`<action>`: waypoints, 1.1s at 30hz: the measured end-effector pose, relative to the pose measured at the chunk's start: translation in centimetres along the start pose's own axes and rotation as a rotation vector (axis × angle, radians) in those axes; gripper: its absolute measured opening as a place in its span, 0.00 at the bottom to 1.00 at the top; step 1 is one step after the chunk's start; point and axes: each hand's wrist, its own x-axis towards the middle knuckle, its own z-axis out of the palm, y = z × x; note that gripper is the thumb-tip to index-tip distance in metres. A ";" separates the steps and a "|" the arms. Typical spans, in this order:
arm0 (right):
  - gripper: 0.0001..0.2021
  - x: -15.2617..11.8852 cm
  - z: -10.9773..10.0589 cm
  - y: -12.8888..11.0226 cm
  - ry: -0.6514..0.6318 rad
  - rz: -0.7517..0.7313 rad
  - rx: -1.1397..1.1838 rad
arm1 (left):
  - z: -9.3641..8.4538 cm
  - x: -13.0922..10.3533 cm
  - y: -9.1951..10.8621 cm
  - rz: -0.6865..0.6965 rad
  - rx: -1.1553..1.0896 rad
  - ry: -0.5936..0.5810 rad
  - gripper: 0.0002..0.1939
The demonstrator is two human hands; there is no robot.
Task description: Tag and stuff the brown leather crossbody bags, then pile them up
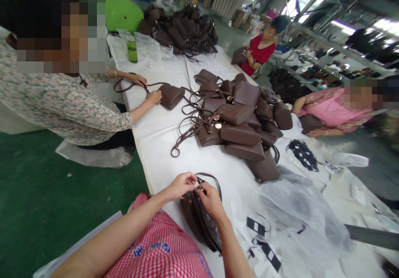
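A dark brown handbag (199, 220) stands at the near edge of the white table, against my checked apron. My left hand (183, 185) and my right hand (211, 198) meet over its top, both closed in a pinch at one end of its thin strap (218, 182). Something small and pale shows between the fingertips, too small to name. The rest of the strap loops up behind my right hand. Brass-coloured fittings show near the zip. Just right of the bag lie black tags (256, 226) with white labels.
A heap of brown handbags (237, 114) fills the middle of the table (162, 145), another the far end. Clear plastic (302, 211) lies at the right. A co-worker on the left handles a handbag (171, 96); two people opposite hold others. A green bottle (131, 49) stands far left.
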 end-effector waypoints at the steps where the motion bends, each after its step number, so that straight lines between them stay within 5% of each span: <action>1: 0.08 0.0 0.0 0.1 -0.008 0.010 0.001 | 0.0 -0.1 -0.3 -0.004 0.035 0.014 0.10; 11: 0.09 0.1 0.6 0.9 0.040 0.065 -0.011 | 1.0 -0.6 -0.1 0.114 0.492 0.111 0.06; 33: 0.11 0.6 1.0 1.6 0.053 0.116 0.065 | 1.3 0.1 -1.0 0.019 0.340 0.146 0.04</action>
